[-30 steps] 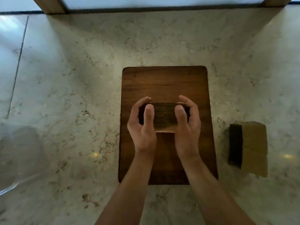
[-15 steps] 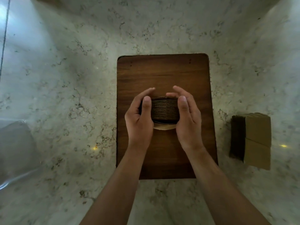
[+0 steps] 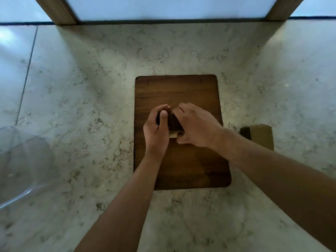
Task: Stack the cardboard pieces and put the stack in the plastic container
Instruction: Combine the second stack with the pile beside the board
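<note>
Cardboard stack (image 3: 174,122) sits mid-board on the wooden board (image 3: 174,88), gripped by both hands. We note a change: the right hand (image 3: 195,125), a moment ago cupping the stack's side, now lies over its top with fingers curled round it; the left hand (image 3: 157,127) holds the left side, thumb up. We judge the stack squared and ready for lifting. Plastic container (image 3: 21,160) stands at the bench's left edge, well apart. Second cardboard pile (image 3: 260,135) lies near the right edge. Marble bench (image 3: 91,88) meets a window frame (image 3: 56,10) at its far edge.
</note>
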### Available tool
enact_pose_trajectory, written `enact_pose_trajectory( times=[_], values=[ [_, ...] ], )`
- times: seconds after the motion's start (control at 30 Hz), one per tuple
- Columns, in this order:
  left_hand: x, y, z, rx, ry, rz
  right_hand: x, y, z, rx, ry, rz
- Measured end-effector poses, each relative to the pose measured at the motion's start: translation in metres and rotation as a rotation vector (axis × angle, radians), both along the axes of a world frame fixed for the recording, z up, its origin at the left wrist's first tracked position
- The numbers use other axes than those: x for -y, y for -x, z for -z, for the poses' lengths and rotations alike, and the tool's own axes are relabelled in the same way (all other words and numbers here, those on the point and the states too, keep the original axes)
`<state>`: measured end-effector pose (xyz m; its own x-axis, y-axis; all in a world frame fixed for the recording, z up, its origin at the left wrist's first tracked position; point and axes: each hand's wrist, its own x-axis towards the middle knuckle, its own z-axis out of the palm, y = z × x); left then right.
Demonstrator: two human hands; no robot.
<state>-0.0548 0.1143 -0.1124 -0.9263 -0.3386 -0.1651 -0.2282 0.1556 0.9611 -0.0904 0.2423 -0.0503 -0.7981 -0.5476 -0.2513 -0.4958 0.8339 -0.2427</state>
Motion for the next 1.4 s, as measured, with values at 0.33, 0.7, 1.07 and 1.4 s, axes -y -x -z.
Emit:
enact_pose_trajectory(
  times=[0.33,0.7,1.07,1.4],
  values=[
    [-0.028,-0.025,-0.055,0.098,-0.299,-0.18,-0.076,-0.06,-0.062,0.291,0.58,0.761],
    [-0.172,-0.039,-0.077,0.755,-0.743,0.084,-0.216,-0.11,-0.057,0.749,1.187,1.447],
    [-0.213,-0.02,-0.092,0.888,-0.522,0.132,-0.206,-0.103,-0.04,0.768,1.165,1.465],
    [-0.227,-0.023,-0.057,0.881,-0.483,0.195,-0.194,-0.098,-0.039,0.858,1.187,1.379]
  ],
)
